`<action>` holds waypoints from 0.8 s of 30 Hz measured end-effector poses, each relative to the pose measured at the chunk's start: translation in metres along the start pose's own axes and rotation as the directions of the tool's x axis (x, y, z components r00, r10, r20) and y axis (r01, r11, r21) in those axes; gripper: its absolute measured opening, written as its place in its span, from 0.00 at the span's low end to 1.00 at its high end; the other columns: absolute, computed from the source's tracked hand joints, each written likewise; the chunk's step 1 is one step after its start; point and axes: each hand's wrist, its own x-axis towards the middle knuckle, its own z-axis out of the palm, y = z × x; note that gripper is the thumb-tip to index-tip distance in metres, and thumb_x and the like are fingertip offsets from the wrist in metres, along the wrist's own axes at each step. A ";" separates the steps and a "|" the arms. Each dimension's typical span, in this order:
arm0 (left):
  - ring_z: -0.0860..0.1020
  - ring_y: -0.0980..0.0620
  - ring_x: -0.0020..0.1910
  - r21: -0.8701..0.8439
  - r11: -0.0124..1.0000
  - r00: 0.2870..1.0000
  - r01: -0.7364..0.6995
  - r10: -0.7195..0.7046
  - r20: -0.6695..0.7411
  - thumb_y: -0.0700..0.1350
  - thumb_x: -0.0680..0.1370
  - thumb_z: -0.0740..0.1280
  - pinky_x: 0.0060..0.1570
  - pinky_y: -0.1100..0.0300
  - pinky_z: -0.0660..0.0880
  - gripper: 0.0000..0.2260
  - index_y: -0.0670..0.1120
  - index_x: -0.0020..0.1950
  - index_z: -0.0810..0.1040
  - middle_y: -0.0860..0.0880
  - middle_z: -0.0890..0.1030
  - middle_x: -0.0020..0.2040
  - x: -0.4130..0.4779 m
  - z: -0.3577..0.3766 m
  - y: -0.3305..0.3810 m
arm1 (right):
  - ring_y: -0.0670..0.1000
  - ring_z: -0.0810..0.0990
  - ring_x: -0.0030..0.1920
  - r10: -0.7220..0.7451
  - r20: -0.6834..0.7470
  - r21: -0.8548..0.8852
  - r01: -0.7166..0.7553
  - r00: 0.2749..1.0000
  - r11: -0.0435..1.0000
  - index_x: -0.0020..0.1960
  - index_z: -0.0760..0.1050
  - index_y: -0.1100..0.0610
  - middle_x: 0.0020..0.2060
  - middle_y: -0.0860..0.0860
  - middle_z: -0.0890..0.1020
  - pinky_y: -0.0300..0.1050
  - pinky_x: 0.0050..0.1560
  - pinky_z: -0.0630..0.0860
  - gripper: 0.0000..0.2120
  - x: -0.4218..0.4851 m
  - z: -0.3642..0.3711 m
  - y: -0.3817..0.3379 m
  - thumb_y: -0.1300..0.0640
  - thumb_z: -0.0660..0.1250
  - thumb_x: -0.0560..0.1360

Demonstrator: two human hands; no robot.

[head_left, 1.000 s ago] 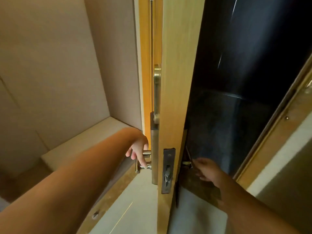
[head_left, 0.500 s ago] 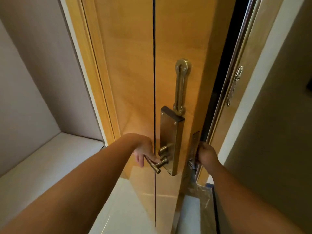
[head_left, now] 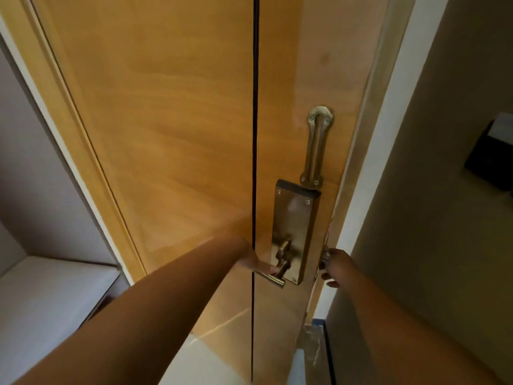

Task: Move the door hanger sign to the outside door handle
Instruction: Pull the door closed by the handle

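Note:
The wooden door (head_left: 166, 134) stands almost shut against its frame. My left hand (head_left: 254, 262) grips the inside lever handle (head_left: 274, 279), which juts from a metal lock plate (head_left: 294, 218). My right hand (head_left: 334, 266) is at the narrow gap on the door's right edge. Its fingers curl around that edge, where a small piece of metal (head_left: 324, 256) shows. The outside handle and the door hanger sign are hidden behind the door.
A brass swing guard (head_left: 316, 145) is mounted above the lock plate. The white door frame (head_left: 369, 190) and a grey wall (head_left: 430, 218) are on the right. A pale ledge (head_left: 50, 295) sits at the lower left, and a dark object (head_left: 491, 162) at far right.
The door has swung from wide open to nearly shut. My left hand stayed on the inside lever. My right hand came from the outside handle back to the door's edge.

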 end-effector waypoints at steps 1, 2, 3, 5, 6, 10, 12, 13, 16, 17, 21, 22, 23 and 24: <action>0.67 0.36 0.68 -0.001 1.000 1.000 0.005 -0.005 0.012 0.79 0.55 0.61 0.66 0.42 0.64 0.58 0.45 0.75 0.55 0.40 0.62 0.75 0.004 -0.005 0.007 | 0.58 0.79 0.42 0.022 -0.005 0.006 -0.022 1.000 1.000 0.47 0.75 0.59 0.44 0.60 0.81 0.54 0.47 0.78 0.07 0.008 -0.002 -0.001 0.58 0.59 0.77; 0.67 0.37 0.68 0.001 1.000 1.000 0.001 -0.001 0.006 0.79 0.56 0.59 0.66 0.43 0.63 0.58 0.45 0.76 0.55 0.40 0.61 0.76 0.008 -0.009 0.013 | 0.58 0.79 0.41 0.033 -0.009 0.012 -0.033 0.999 0.999 0.48 0.76 0.60 0.46 0.61 0.82 0.53 0.46 0.78 0.08 0.015 -0.004 -0.001 0.58 0.59 0.77; 0.68 0.37 0.68 -0.002 1.000 1.000 -0.009 0.009 -0.013 0.79 0.58 0.58 0.66 0.43 0.63 0.56 0.45 0.76 0.54 0.40 0.61 0.76 0.014 -0.012 0.019 | 0.58 0.78 0.41 0.034 -0.018 0.012 -0.034 0.999 0.999 0.49 0.76 0.61 0.46 0.62 0.81 0.52 0.45 0.77 0.09 0.020 -0.007 -0.001 0.58 0.59 0.77; 0.68 0.37 0.67 -0.016 0.999 0.997 -0.032 0.031 -0.064 0.78 0.63 0.56 0.65 0.42 0.63 0.51 0.46 0.76 0.54 0.39 0.60 0.76 0.030 -0.019 0.031 | 0.57 0.77 0.39 0.046 -0.032 -0.025 -0.047 0.998 0.999 0.50 0.76 0.61 0.42 0.60 0.79 0.51 0.43 0.75 0.07 0.026 -0.013 0.004 0.60 0.60 0.77; 0.68 0.36 0.67 -0.017 0.999 0.996 -0.036 0.034 -0.082 0.79 0.64 0.55 0.65 0.41 0.64 0.51 0.46 0.75 0.55 0.39 0.60 0.76 0.038 -0.022 0.034 | 0.56 0.76 0.38 0.044 -0.037 -0.057 -0.046 0.998 0.997 0.51 0.75 0.60 0.42 0.58 0.77 0.49 0.42 0.75 0.06 0.027 -0.015 0.007 0.60 0.61 0.77; 0.71 0.36 0.64 0.265 0.963 0.978 0.049 0.008 -0.210 0.81 0.61 0.44 0.59 0.40 0.70 0.52 0.46 0.71 0.66 0.38 0.71 0.69 0.072 -0.036 0.061 | 0.50 0.72 0.32 0.015 0.004 -0.062 -0.015 1.000 0.998 0.60 0.73 0.67 0.42 0.57 0.75 0.41 0.33 0.71 0.14 0.042 -0.027 0.013 0.61 0.64 0.77; 0.79 0.36 0.45 0.574 0.813 0.946 0.096 0.104 -0.306 0.76 0.68 0.40 0.39 0.45 0.78 0.45 0.46 0.67 0.70 0.37 0.79 0.54 0.081 -0.047 0.084 | 0.52 0.73 0.32 0.015 0.023 0.017 -0.015 1.000 1.000 0.59 0.74 0.69 0.39 0.58 0.75 0.40 0.31 0.71 0.15 0.053 -0.032 0.004 0.62 0.64 0.76; 0.78 0.38 0.37 0.686 0.719 0.933 0.111 0.163 -0.321 0.73 0.71 0.40 0.32 0.49 0.76 0.41 0.46 0.65 0.71 0.37 0.79 0.47 0.082 -0.053 0.094 | 0.52 0.74 0.33 -0.003 0.032 0.001 0.003 0.999 1.000 0.59 0.75 0.68 0.40 0.58 0.76 0.40 0.31 0.72 0.14 0.060 -0.033 -0.004 0.60 0.64 0.76; 0.75 0.41 0.36 0.812 0.573 0.917 0.113 0.255 -0.308 0.69 0.75 0.44 0.31 0.51 0.70 0.31 0.50 0.65 0.70 0.40 0.76 0.42 0.097 -0.070 0.112 | 0.49 0.73 0.32 -0.071 0.000 -0.118 0.070 0.998 0.990 0.57 0.76 0.63 0.39 0.54 0.77 0.36 0.25 0.73 0.13 0.079 -0.027 -0.030 0.58 0.61 0.77; 0.74 0.41 0.39 0.822 0.564 0.908 0.081 0.298 -0.294 0.69 0.76 0.46 0.34 0.50 0.70 0.29 0.50 0.62 0.71 0.40 0.75 0.45 0.103 -0.075 0.113 | 0.50 0.74 0.32 -0.079 0.006 -0.117 0.079 0.997 0.990 0.56 0.77 0.63 0.39 0.55 0.77 0.38 0.26 0.73 0.12 0.086 -0.025 -0.037 0.59 0.61 0.77; 0.75 0.48 0.43 0.659 0.716 0.838 -0.232 0.490 -0.238 0.66 0.76 0.57 0.40 0.55 0.71 0.26 0.44 0.50 0.77 0.46 0.76 0.44 0.146 -0.095 0.110 | 0.49 0.74 0.23 0.000 0.043 0.129 -0.006 0.999 0.992 0.46 0.78 0.59 0.32 0.54 0.77 0.33 0.21 0.69 0.04 0.115 -0.027 -0.067 0.64 0.64 0.75; 0.75 0.50 0.41 0.557 0.758 0.823 -0.338 0.526 -0.215 0.63 0.76 0.61 0.39 0.58 0.70 0.23 0.43 0.51 0.78 0.46 0.77 0.44 0.159 -0.100 0.109 | 0.48 0.73 0.21 0.013 0.024 0.153 -0.016 1.000 0.988 0.44 0.78 0.58 0.31 0.54 0.77 0.33 0.21 0.68 0.04 0.123 -0.030 -0.073 0.63 0.64 0.75; 0.74 0.51 0.40 0.460 0.780 0.812 -0.424 0.553 -0.188 0.60 0.76 0.64 0.36 0.60 0.70 0.21 0.42 0.52 0.78 0.45 0.78 0.45 0.171 -0.104 0.109 | 0.47 0.72 0.20 0.017 0.014 0.168 -0.019 1.000 0.986 0.43 0.78 0.57 0.31 0.53 0.76 0.33 0.22 0.66 0.05 0.131 -0.034 -0.078 0.62 0.64 0.74; 0.75 0.52 0.39 0.383 0.791 0.805 -0.476 0.568 -0.173 0.58 0.76 0.67 0.34 0.61 0.69 0.19 0.42 0.52 0.78 0.44 0.81 0.47 0.182 -0.107 0.110 | 0.48 0.72 0.21 0.013 0.011 0.171 -0.014 1.000 0.985 0.42 0.78 0.56 0.31 0.53 0.76 0.35 0.24 0.65 0.05 0.138 -0.036 -0.083 0.61 0.64 0.74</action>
